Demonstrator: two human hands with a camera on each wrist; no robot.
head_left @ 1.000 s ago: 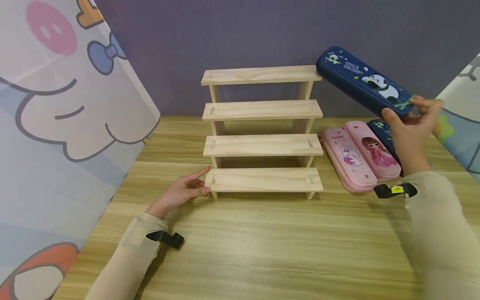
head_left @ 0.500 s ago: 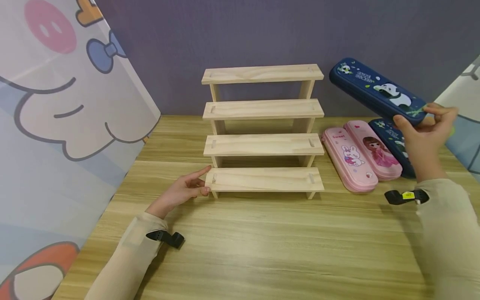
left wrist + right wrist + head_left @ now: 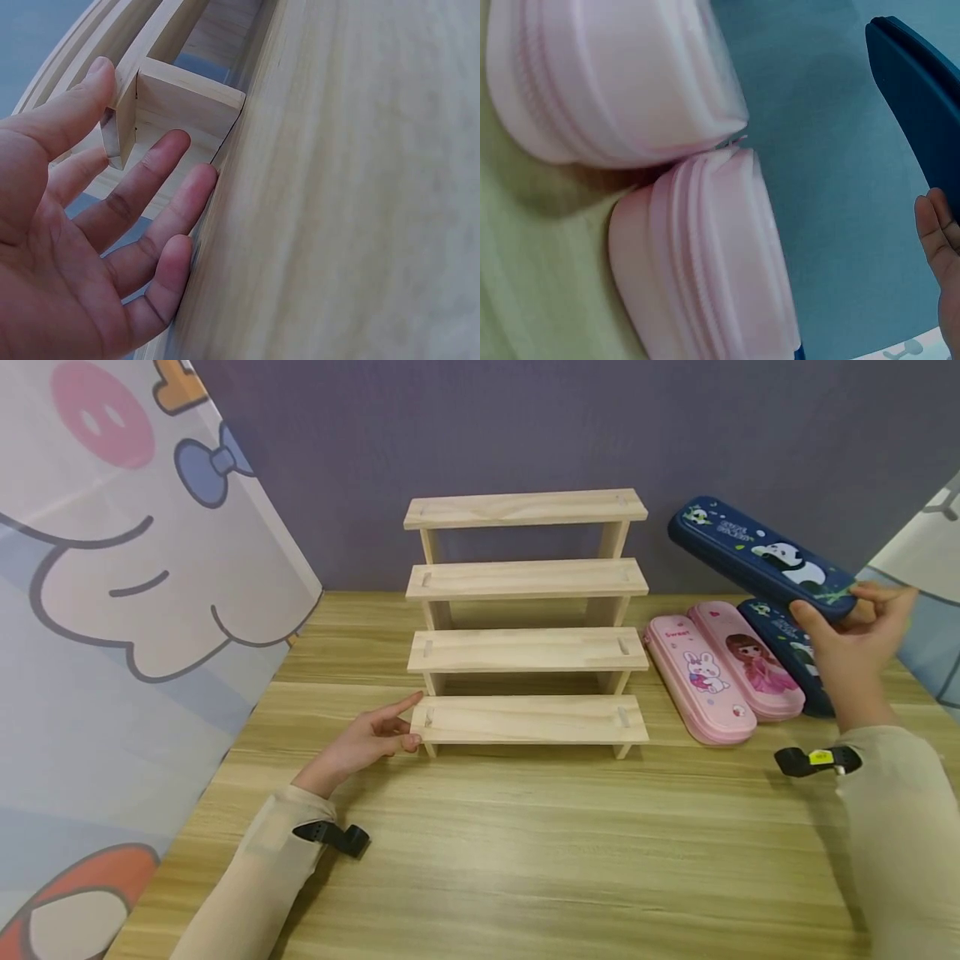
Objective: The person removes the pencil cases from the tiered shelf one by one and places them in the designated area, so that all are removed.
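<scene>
In the head view, a stepped wooden display rack [image 3: 525, 724] stands on the table. My left hand [image 3: 360, 743] is at the left end of its lowest board, thumb at the front corner and index finger at the back corner. The left wrist view has the thumb and index finger of the left hand [image 3: 97, 217] on either side of the board end [image 3: 112, 139], other fingers loose. To the right, my right hand [image 3: 862, 639] grips the near end of a dark blue panda pencil case [image 3: 765, 556], raised and tilted above other cases.
Right of the rack lie a pink bunny pencil case [image 3: 701, 681], a pink doll pencil case [image 3: 750, 660] and another dark blue one [image 3: 787, 647], side by side. A dark grey partition [image 3: 525, 427] rises behind. A cartoon-printed panel [image 3: 150, 568] borders the table's left side.
My right hand has moved the blue pencil case to the right and down, away from the rack's top board. It moves little in the last half second. The left hand stays in place.
</scene>
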